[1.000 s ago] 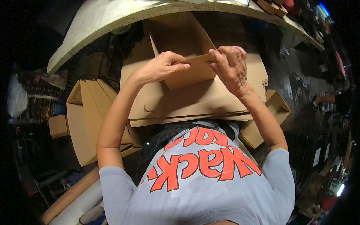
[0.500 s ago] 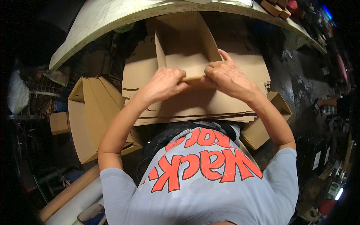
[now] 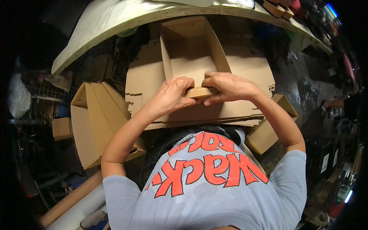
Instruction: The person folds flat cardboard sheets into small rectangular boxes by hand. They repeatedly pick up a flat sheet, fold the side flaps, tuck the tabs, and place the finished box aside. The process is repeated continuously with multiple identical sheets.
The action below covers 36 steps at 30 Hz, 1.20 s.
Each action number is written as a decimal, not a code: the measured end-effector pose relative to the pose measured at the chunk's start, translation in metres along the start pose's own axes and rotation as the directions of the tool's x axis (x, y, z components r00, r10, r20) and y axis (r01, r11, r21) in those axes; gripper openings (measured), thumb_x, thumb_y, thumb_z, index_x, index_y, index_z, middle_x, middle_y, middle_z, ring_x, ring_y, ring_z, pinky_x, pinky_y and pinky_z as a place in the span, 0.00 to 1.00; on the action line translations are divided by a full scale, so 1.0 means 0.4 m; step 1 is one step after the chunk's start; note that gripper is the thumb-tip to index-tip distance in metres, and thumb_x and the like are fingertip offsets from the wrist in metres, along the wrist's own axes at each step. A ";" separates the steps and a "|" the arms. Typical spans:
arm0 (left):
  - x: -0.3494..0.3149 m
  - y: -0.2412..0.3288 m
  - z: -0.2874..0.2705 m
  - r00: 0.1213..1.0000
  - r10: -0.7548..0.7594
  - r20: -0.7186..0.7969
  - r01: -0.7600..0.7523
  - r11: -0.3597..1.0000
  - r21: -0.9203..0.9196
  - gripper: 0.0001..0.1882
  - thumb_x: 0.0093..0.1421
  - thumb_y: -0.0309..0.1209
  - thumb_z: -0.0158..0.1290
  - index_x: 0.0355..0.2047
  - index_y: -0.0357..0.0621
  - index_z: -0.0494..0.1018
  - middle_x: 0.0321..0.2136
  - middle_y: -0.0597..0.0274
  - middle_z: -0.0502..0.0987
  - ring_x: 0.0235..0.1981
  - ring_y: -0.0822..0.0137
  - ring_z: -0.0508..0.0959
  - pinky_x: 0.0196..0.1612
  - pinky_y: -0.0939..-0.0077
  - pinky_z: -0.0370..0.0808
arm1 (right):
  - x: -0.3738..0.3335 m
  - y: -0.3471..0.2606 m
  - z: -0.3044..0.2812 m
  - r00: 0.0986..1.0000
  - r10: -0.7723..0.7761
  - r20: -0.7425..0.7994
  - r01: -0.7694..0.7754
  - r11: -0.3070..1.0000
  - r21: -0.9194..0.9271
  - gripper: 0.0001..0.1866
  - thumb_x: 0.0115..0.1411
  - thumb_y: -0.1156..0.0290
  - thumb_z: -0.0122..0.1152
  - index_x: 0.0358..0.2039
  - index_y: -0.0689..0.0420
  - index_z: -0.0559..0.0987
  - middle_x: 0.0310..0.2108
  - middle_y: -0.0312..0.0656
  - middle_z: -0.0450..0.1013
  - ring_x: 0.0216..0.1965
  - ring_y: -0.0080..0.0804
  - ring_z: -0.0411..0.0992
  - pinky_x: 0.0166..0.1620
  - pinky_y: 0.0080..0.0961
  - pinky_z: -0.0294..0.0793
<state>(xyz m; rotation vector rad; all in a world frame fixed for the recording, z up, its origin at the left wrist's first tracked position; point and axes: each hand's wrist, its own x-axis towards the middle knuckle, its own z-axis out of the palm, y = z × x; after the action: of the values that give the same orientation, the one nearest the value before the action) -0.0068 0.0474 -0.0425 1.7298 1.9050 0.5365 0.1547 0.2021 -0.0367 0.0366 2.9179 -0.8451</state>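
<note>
A brown cardboard box with raised side walls lies open-topped in front of me, its long sides running away from me. My left hand is closed on the left part of its near end wall, fingers over the top edge and thumb on the outer face. On the right part of the same wall, my right hand grips likewise, thumb below. A strip of the folded end wall shows between the two hands. Underneath lies a stack of flat cardboard sheets; the box hides its middle.
Folded boxes stand to the left, with another cardboard box by my right elbow. Beyond the stack curves a pale table edge. Long rolls lie at lower left. A person's foot shows at far right.
The box has come a little toward me, and both hands have moved nearer with its end wall. My right hand's raised finger is now curled over the wall.
</note>
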 end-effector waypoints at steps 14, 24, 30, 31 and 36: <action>-0.107 -0.007 -0.009 0.989 0.082 -0.123 -0.079 0.996 0.031 0.21 0.58 0.45 0.59 0.27 0.36 0.75 0.25 0.54 0.72 0.34 0.55 0.74 0.56 0.52 0.64 | 0.002 -0.034 -0.004 0.974 0.117 0.195 -0.147 0.978 0.145 0.19 0.50 0.64 0.72 0.26 0.69 0.77 0.22 0.54 0.72 0.28 0.50 0.73 0.33 0.41 0.69; -0.118 -0.013 0.028 0.964 0.219 -0.152 -0.161 0.933 0.321 0.19 0.63 0.42 0.55 0.23 0.39 0.75 0.22 0.57 0.74 0.29 0.56 0.76 0.62 0.41 0.60 | 0.025 -0.026 -0.011 0.934 0.143 0.326 -0.183 0.979 0.093 0.18 0.49 0.62 0.72 0.28 0.67 0.80 0.24 0.53 0.76 0.29 0.49 0.75 0.32 0.41 0.71; -0.109 -0.007 0.002 0.983 0.177 -0.046 -0.158 0.949 0.272 0.20 0.65 0.43 0.51 0.26 0.40 0.78 0.21 0.58 0.73 0.29 0.58 0.77 0.68 0.41 0.51 | -0.032 -0.050 -0.024 0.992 0.020 0.125 0.020 0.948 -0.316 0.14 0.50 0.64 0.71 0.29 0.61 0.79 0.30 0.45 0.74 0.41 0.41 0.73 0.46 0.38 0.69; -0.105 -0.004 -0.008 0.984 0.176 -0.018 -0.166 0.956 0.243 0.20 0.65 0.44 0.51 0.26 0.39 0.78 0.21 0.58 0.73 0.29 0.58 0.77 0.68 0.41 0.50 | -0.045 -0.047 -0.034 0.998 -0.031 0.052 0.047 0.939 -0.341 0.14 0.50 0.63 0.70 0.29 0.60 0.79 0.30 0.45 0.74 0.42 0.41 0.74 0.46 0.39 0.70; -0.050 0.006 -0.062 0.941 0.065 0.331 -0.148 0.962 0.230 0.28 0.68 0.49 0.47 0.26 0.35 0.78 0.20 0.52 0.74 0.27 0.55 0.77 0.65 0.55 0.61 | -0.065 -0.001 -0.090 0.964 0.080 0.253 -0.033 0.982 -0.186 0.14 0.50 0.65 0.70 0.32 0.61 0.80 0.31 0.47 0.77 0.41 0.46 0.75 0.44 0.41 0.71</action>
<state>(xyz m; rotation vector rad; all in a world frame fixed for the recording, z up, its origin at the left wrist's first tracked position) -0.0189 0.0291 -0.0193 1.9517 1.7086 0.0391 0.1772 0.2212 -0.0034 -0.0045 2.7171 -0.5286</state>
